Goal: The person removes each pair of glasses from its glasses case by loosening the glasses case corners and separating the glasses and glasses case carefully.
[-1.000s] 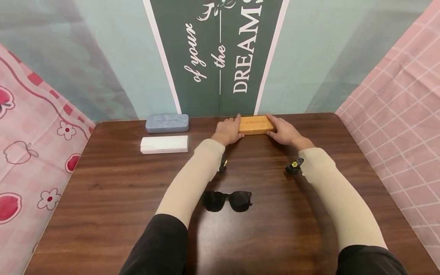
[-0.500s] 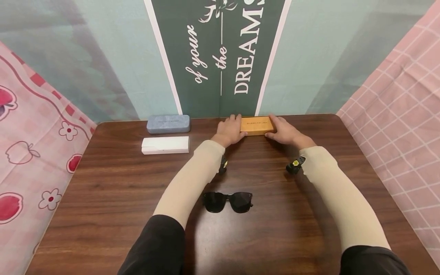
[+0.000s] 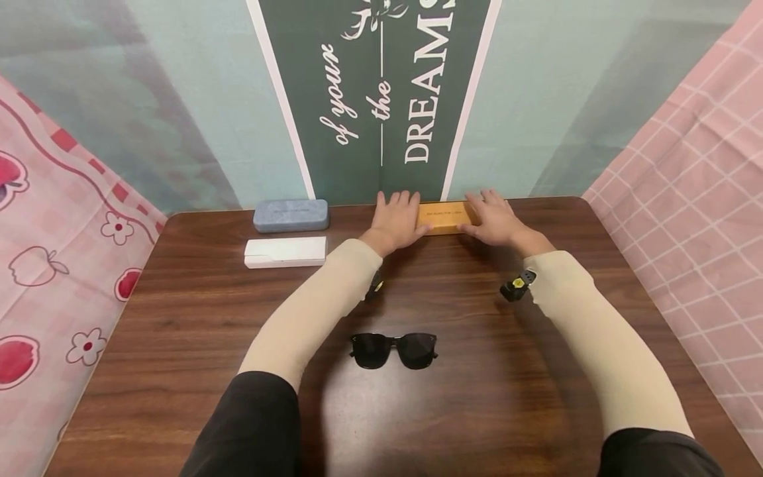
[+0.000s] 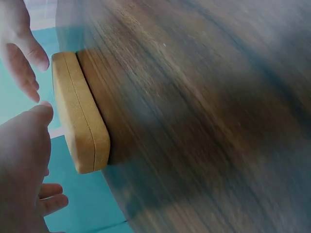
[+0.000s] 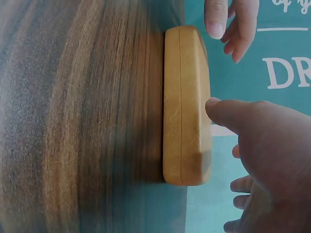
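An orange-yellow glasses case point(image 3: 444, 217) lies closed at the back edge of the table, with small print on its lid. My left hand point(image 3: 395, 220) is at its left end, fingers spread and straight. Over its right end is my right hand point(image 3: 492, 218), fingers likewise extended. In the left wrist view the case point(image 4: 80, 114) stands apart from the fingers, and nothing is gripped. The right wrist view shows the right thumb point(image 5: 226, 110) overlapping the edge of the case's lid. Black sunglasses point(image 3: 394, 350) rest on the table between the forearms.
To the left, a blue-grey glasses case point(image 3: 291, 216) sits at the back edge, with a white case point(image 3: 286, 252) in front of it. A printed curtain point(image 3: 381, 99) hangs right behind the wooden table point(image 3: 453, 411). Pink cloths point(image 3: 691, 165) flank both sides.
Both hands have loosened from the ends of the orange-yellow case, fingers straightening and spreading. The left forearm has shifted left and the right forearm slightly right. The case has stayed in place.
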### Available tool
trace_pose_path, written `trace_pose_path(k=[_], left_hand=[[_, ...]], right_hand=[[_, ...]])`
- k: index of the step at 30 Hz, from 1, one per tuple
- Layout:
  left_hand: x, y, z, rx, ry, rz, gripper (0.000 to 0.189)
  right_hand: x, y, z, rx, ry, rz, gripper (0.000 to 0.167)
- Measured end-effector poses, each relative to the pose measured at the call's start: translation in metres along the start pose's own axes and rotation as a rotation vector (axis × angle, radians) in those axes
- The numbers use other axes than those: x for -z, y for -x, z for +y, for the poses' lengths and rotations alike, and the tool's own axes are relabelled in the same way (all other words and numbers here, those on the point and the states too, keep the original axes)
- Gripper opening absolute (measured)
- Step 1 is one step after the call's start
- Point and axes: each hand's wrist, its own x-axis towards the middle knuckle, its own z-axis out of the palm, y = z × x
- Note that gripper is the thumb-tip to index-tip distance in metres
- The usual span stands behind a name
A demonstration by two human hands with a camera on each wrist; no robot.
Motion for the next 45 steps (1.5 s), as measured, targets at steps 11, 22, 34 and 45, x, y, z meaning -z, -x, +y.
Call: trace_pose_path(k=[11, 22, 34, 45], left_hand=[[0.004, 0.017, -0.016, -0.007, -0.008, -0.071, 0.091], [0.004, 0.040, -0.030, -0.037, 0.025, -0.132, 0.091], [0.008, 0.063, -0.048, -0.081, -0.008, -0.102, 0.092], [0.016, 0.085, -0.071, -0.073, 0.031, -0.066, 0.090]], right_hand=[[0.003, 0.008, -0.014, 0.022, 0.015, -0.022, 0.086], [-0.001, 0.016, -0.031, 0.077, 0.014, -0.070, 0.092], [0.004, 0.018, -0.042, 0.114, 0.002, -0.094, 0.092], [0.005, 0.019, -0.056, 0.183, 0.031, -0.087, 0.090]])
